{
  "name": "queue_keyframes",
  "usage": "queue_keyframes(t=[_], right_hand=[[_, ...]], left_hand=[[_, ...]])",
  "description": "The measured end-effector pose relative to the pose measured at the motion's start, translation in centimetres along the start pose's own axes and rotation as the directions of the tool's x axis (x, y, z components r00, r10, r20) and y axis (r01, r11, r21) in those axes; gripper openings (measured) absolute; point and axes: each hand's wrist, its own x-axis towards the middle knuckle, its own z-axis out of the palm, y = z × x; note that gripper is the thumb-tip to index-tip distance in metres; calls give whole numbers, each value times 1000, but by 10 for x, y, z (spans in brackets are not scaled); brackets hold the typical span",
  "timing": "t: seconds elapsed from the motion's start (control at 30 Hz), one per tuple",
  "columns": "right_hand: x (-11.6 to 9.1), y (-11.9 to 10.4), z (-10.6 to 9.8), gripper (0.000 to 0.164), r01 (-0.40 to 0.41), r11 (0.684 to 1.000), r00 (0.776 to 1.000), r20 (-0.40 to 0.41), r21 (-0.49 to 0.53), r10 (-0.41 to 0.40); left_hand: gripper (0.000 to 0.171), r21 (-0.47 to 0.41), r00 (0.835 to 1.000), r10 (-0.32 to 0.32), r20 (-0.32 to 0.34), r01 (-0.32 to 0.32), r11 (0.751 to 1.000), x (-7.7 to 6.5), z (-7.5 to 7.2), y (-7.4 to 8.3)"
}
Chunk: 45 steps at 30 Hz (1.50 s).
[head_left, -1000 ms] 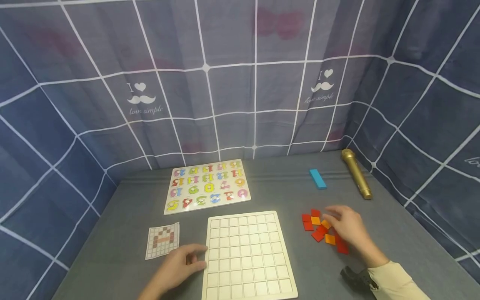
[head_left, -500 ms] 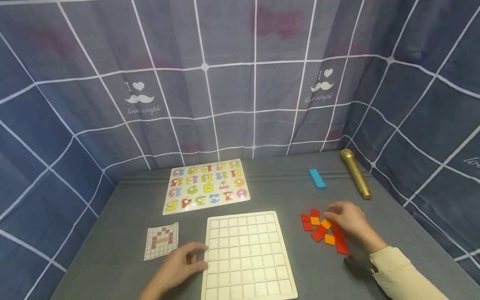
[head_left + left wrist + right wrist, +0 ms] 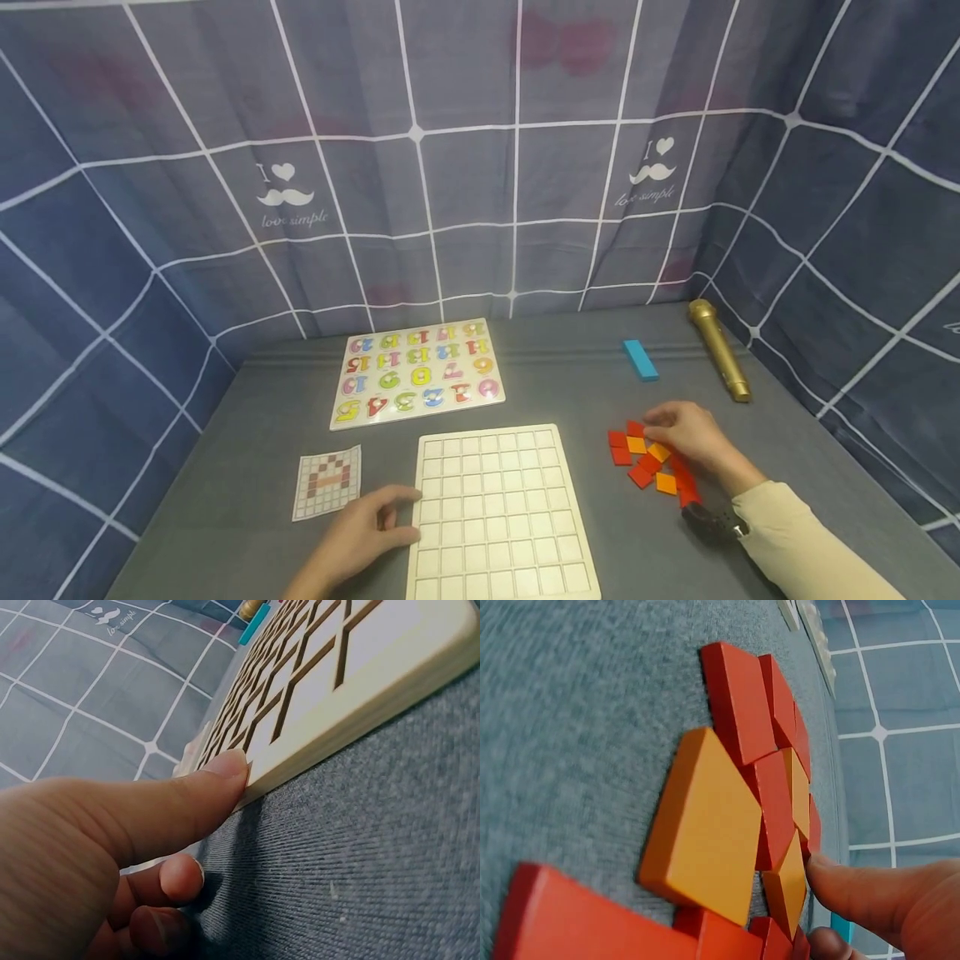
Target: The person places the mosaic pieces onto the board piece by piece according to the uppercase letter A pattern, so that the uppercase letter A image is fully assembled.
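Note:
At the left edge of a pale gridded board [image 3: 495, 508], my left hand [image 3: 360, 533] touches the side with thumb and forefinger. The left wrist view has the thumb [image 3: 202, 795] against the board's edge, other fingers loosely bent beneath. My right hand [image 3: 690, 433] is at the far right side of a cluster of red and orange square tiles. Its thumb [image 3: 855, 889] meets the tiles beside an orange tile [image 3: 786, 889] in the right wrist view, a gap between thumb and forefinger. Another orange tile [image 3: 701, 825] lies nearer the camera; red tiles [image 3: 641, 476] surround it.
A paper pattern card [image 3: 327, 483] lies left of the board. Behind stands a number puzzle board [image 3: 417, 372] lying flat. A blue block [image 3: 641, 360] and a gold microphone [image 3: 720, 350] lie at the back right. Checked cloth walls [image 3: 465, 183] enclose the table.
My right hand has shifted slightly toward the back and left along the tiles, its thumb now near the far red one. The left hand stays at the board's edge.

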Motion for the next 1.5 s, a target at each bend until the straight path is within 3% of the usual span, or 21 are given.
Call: queue_keyframes(t=[0.3,0.8,1.07,1.27,1.5], right_hand=[[2,2,0,33,12,1000,1000,27,-19,-12],[3,-2,3,31,89,993,996,-11,-79,-90],[5,-2,3,31,76,990,996,-33,-120,-81],[5,-1,2,39,54,995,999,6,-79,-54],[5,-1,1,36,64,995,998,12,-77,-63]], left_hand=[[45,-12,1000,-16,-2,16,1000,-1,1,2],[44,18,1000,-17,-22,17,1000,-2,2,3],[45,19,1000,-13,-29,13,1000,-2,3,2],[44,23,999,-16,-33,16,1000,-1,3,1],[44,19,999,-16,-38,17,1000,0,4,0]])
